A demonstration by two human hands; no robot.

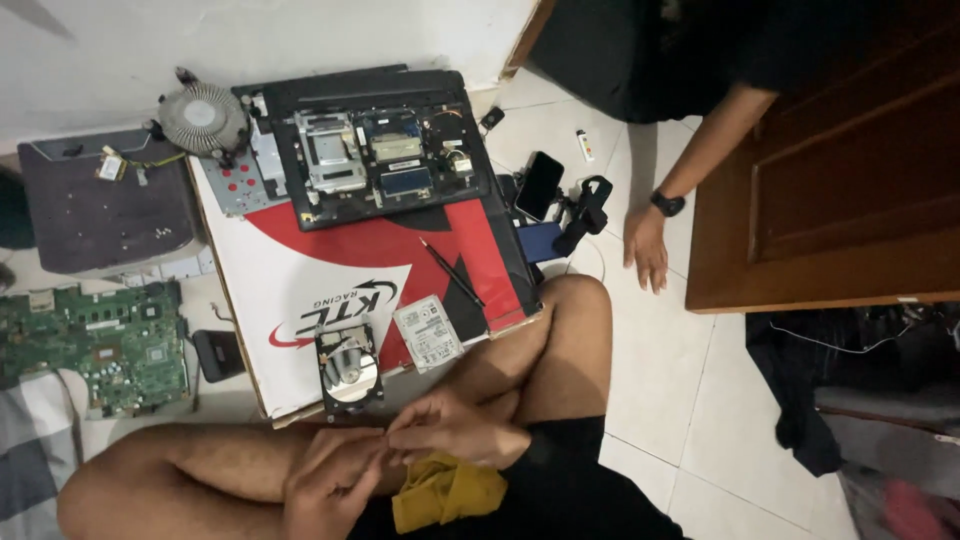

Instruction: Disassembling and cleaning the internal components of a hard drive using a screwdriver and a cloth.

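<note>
Left hand: nearest the camera, low in the lap above the crossed legs, fingers curled in toward the other hand; whether it pinches anything I cannot tell, it is too small to see.
Right hand: fingertips meeting those of the left hand, fingers bent together; anything between them is hidden.
Yellow cloth: bunched in the lap, just under the right hand.
Opened hard drive: shiny platter showing, on the near edge of the board, just beyond the hands.
Hard drive cover: silver plate lying flat just beside the drive.
Red and white board: lies on the floor and carries the drive, a black pen and the stripped laptop base.
Green circuit board: on the floor, left of the board.
Cooling fan: beside the laptop base's far left corner.
Another person's hand: spread flat on the floor tiles, black watch on the wrist.
</note>
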